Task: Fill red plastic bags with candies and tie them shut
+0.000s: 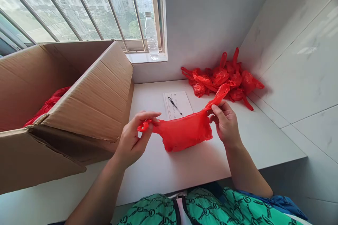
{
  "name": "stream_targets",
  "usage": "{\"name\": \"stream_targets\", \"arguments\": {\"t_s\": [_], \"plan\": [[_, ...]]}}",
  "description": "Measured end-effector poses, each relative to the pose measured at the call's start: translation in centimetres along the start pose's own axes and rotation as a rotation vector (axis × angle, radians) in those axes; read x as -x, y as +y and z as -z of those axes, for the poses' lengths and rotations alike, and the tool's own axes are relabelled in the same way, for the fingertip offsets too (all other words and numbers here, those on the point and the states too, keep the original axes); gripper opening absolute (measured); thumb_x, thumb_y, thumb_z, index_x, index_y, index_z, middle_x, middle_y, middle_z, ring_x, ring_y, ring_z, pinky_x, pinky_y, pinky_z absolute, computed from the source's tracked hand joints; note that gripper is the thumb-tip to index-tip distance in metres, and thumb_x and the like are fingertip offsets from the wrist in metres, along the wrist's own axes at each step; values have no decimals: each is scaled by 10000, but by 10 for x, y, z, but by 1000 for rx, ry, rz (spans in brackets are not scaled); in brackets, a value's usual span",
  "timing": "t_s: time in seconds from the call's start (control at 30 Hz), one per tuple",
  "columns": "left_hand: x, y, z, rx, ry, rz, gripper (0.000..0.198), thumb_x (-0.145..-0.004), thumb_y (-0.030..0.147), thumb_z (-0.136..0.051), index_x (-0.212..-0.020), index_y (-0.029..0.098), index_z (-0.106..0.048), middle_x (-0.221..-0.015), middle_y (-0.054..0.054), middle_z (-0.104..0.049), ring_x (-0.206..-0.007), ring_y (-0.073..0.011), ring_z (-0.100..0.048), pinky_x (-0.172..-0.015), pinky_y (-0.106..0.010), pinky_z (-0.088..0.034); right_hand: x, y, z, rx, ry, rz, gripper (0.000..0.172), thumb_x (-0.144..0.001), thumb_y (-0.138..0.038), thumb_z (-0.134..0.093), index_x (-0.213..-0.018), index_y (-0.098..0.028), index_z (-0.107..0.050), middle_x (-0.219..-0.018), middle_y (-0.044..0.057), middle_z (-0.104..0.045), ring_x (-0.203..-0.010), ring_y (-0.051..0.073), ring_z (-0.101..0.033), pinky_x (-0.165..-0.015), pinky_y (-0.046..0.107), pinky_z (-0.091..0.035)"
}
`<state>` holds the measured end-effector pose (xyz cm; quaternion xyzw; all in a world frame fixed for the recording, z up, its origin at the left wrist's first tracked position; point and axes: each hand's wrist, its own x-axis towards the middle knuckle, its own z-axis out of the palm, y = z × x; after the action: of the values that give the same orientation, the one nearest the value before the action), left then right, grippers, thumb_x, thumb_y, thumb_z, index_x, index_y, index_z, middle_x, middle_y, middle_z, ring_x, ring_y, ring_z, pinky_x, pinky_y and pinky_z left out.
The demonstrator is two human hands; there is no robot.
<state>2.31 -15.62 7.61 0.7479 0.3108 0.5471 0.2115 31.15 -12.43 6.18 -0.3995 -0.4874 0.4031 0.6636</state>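
Bag (186, 134), ends finger-pinched by left hand (135, 143) and right hand (226, 123), looks unfinished; bunched bags (224, 78) far right seem done, red plastic (51, 105) in left box (97, 91) likely waits.

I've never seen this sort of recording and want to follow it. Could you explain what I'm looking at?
There is no machine here: a person works with two bare hands. The single picture comes from a camera worn on the head, looking forward and down.

The left hand and right hand hold a thin red plastic bag stretched between them, above a smooth white table.

On the table, a slim black-and-clear pen lies on a white printed sheet of paper. Behind the right hand is a pile of crumpled red plastic bags. At left stands a large open brown cardboard box with red material inside. A clear plastic bottle stands on the windowsill.
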Motion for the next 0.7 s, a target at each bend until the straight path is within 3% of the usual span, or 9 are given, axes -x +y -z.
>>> {"name": "stream_targets", "arguments": {"t_s": [0.13,0.2,0.3,0.37,0.47,0.53,0.6,0.7], "plan": [[-13,11,11,-203,-110,-232,350,-918,101,-453,-1212,232,-589,-806,-10,-618,-784,-156,-602,-1006,-442,-460,0,-4,-4,-183,-61,-92,86,-883,-307,-647,-939,-241,-651,-901,-13,-665,-794,132,-663,-589,218,-533],[-17,20,11,-268,-279,-281,339,-905,130,-441,-1191,238,-587,-741,15,-609,-690,-148,-577,-1045,-471,-411,0,-3,-4,-237,-94,-139,101,-868,-292,-660,-952,-235,-658,-914,-7,-674,-801,132,-661,-631,230,-549],[-16,26,-1,-402,-574,-174,256,-943,269,-432,-1132,229,-600,-782,10,-670,-642,-152,-591,-1008,-446,-405,2,4,-2,-245,-97,-210,110,-830,-274,-704,-897,-216,-640,-846,-21,-651,-698,99,-605,-589,203,-515],[-12,22,-15,-538,-660,-36,302,-993,387,-378,-1107,226,-607,-790,-2,-698,-649,-173,-622,-891,-396,-446,5,12,-1,-232,-79,-260,167,-797,-261,-740,-893,-221,-609,-779,-49,-605,-616,73,-531,-555,183,-479],[-4,10,-34,-736,-659,108,396,-1034,430,-256,-1102,243,-598,-701,3,-689,-607,-194,-629,-670,-314,-421,12,22,3,-176,-52,-288,304,-785,-283,-760,-1013,-253,-562,-735,-73,-553,-563,70,-451,-501,172,-419],[0,3,-43,-802,-633,121,360,-1037,401,-258,-1121,265,-580,-691,11,-690,-556,-188,-608,-583,-283,-358,17,26,7,-104,-26,-241,354,-809,-319,-740,-1087,-265,-529,-717,-74,-536,-560,82,-429,-474,176,-378],[3,-1,-48,-812,-599,111,311,-1031,382,-291,-1130,280,-568,-697,19,-692,-518,-178,-584,-559,-274,-324,22,28,11,-26,-2,-177,356,-838,-344,-711,-1119,-265,-508,-696,-74,-523,-562,91,-419,-478,186,-360],[7,-4,-53,-799,-567,147,302,-1029,371,-302,-1140,259,-560,-634,22,-662,-504,-185,-580,-625,-292,-374,28,29,17,84,3,-121,319,-871,-358,-678,-1109,-260,-490,-645,-83,-496,-547,96,-402,-507,205,-360]]}}
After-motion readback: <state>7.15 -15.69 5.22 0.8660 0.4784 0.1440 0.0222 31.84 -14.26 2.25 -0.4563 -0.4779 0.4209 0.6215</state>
